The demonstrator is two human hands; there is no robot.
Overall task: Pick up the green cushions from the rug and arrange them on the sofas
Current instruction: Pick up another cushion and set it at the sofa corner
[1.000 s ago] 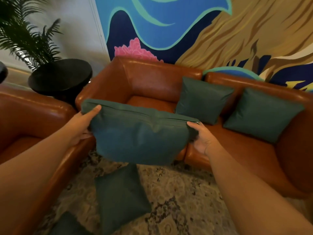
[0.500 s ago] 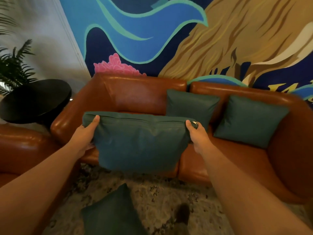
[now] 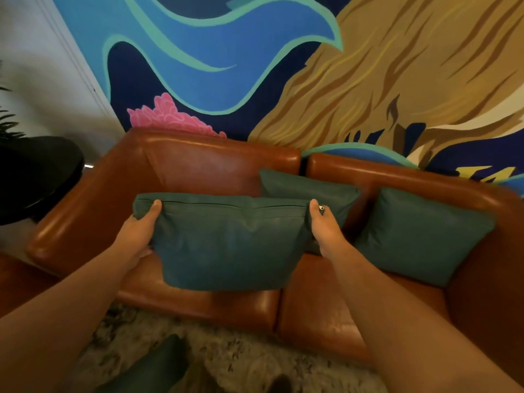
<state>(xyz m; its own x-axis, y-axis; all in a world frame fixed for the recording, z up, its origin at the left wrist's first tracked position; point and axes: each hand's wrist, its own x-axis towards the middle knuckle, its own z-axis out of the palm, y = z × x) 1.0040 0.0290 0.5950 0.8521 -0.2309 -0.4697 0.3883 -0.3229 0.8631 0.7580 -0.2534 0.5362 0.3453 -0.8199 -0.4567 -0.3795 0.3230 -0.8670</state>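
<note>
I hold a green cushion [image 3: 229, 242] upright over the left seat of the brown leather sofa [image 3: 204, 163]. My left hand [image 3: 136, 231] grips its upper left corner and my right hand [image 3: 326, 231] grips its upper right corner by the zip. Two more green cushions lean on the sofa back: one in the middle [image 3: 306, 185], partly hidden behind the held one, and one on the right [image 3: 422, 234]. Another green cushion [image 3: 153, 370] lies on the patterned rug [image 3: 241, 358] at the bottom edge.
A black round side table [image 3: 37, 171] stands left of the sofa, with plant leaves [image 3: 8, 126] above it. Part of a second brown sofa [image 3: 17, 282] shows at the far left. A painted mural covers the wall behind.
The held cushion has moved forward and up over the sofa's left seat as I stepped closer. The cushions on the rug have slid toward the bottom edge of the view.
</note>
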